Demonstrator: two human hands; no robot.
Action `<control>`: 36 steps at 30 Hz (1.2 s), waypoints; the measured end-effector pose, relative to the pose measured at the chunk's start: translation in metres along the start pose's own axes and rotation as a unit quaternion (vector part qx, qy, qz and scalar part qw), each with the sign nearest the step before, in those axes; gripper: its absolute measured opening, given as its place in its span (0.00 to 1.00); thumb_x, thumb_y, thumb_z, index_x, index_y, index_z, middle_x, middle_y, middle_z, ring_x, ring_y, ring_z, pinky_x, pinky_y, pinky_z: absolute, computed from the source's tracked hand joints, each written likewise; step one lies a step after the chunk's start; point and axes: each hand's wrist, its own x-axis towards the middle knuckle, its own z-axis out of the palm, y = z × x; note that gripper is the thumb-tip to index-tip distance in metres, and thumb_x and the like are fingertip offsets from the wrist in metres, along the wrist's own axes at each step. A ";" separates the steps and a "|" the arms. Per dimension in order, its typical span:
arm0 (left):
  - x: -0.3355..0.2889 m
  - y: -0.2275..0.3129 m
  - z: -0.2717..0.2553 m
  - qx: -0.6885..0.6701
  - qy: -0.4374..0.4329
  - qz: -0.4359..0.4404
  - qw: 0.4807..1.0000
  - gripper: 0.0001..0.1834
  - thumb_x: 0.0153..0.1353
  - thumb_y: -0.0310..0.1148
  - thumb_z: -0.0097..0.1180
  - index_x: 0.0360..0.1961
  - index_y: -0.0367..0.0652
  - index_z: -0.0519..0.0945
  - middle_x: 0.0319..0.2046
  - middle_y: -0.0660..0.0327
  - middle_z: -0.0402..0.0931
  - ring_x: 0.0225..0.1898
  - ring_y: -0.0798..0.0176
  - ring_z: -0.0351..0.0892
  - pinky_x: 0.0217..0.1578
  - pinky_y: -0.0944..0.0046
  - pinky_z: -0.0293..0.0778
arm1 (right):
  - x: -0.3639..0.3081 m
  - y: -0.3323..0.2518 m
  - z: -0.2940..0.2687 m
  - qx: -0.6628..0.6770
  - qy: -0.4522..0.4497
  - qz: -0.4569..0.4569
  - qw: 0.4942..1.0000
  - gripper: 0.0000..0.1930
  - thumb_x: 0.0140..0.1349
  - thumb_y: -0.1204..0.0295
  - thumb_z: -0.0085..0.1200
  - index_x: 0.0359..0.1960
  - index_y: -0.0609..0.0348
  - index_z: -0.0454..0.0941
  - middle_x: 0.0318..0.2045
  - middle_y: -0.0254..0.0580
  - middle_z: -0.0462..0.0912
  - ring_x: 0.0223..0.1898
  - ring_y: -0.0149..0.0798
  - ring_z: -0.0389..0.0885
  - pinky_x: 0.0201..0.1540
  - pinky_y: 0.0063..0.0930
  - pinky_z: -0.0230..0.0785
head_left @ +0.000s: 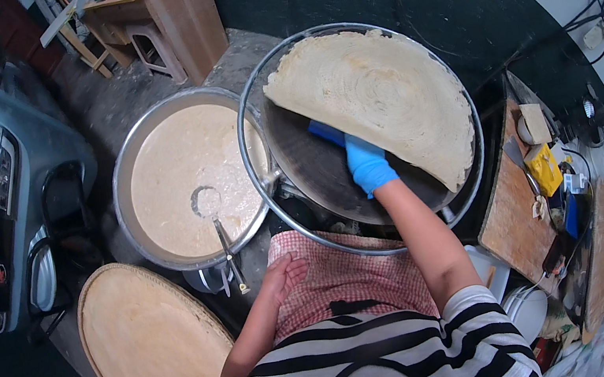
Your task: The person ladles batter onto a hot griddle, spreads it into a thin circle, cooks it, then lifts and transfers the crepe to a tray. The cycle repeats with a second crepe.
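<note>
flatbread (374,92) half-lifted off griddle (323,169), lies up-right of right hand (368,164) | long axis upper-left to lower-right | right gloved fingers tucked under its edge, grip unclear | left hand (285,275) bare, loosely open, near batter pot (189,179)

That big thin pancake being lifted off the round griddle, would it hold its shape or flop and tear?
The pancake looks thin and wide, folding where the gloved right hand lifts it off the griddle, so probably floppy. Probably light too. It may tear if held by one edge.
</note>
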 end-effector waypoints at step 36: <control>0.002 -0.012 0.049 0.222 -0.021 0.340 0.914 0.14 0.55 0.23 0.57 0.43 0.35 0.72 0.30 0.61 0.77 0.29 0.73 0.75 0.31 0.76 0.73 | -0.168 0.014 -0.155 -0.076 -0.174 -0.067 0.980 0.23 0.41 0.83 0.50 0.45 0.62 0.72 0.40 0.56 0.75 0.37 0.56 0.75 0.42 0.45 0.67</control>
